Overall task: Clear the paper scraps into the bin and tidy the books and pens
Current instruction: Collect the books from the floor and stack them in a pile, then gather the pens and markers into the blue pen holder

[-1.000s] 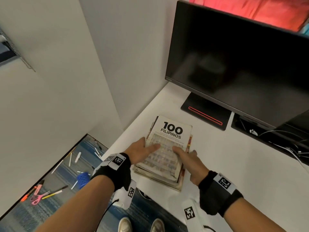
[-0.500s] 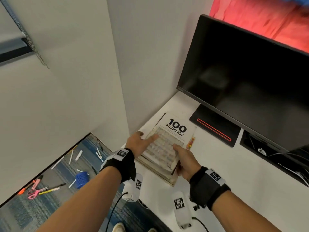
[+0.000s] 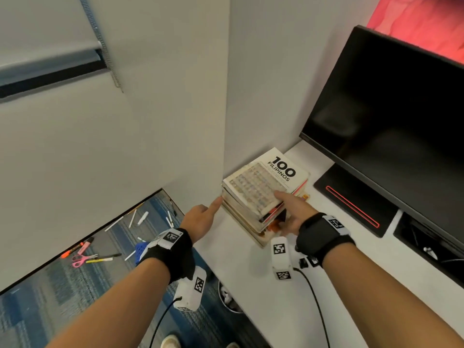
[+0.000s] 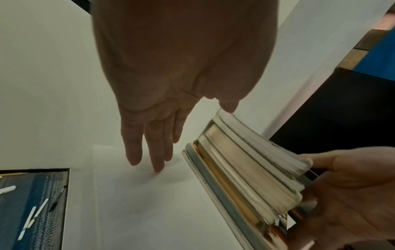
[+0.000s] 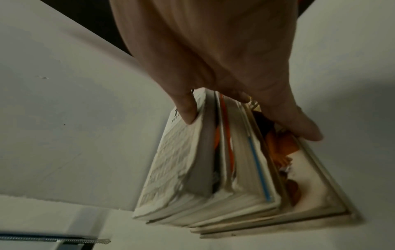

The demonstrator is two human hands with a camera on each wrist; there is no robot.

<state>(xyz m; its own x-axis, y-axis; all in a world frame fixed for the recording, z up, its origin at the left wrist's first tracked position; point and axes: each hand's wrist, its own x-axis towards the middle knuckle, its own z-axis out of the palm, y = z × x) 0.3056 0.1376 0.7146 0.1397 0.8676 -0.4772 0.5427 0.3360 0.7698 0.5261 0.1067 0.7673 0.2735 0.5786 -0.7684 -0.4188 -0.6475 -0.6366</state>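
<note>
Books (image 3: 263, 194) stacked on the white desk (image 3: 251, 285), corner at twelve o'clock; right hand (image 3: 292, 209) clamps thumb and fingers round the stack's three o'clock edge, left hand (image 3: 200, 218) straight-fingered, thumb touching its nine o'clock side.

The stack of books (image 3: 261, 197) hides its lower covers; only the top title reads. Right hand (image 3: 292, 212) buries its fingers behind the stack's near corner, grip partly out of sight. The monitor (image 3: 391, 126) runs off the right edge. Lower left, the pens (image 3: 105, 258) on the carpet are too small to tell apart.
</note>
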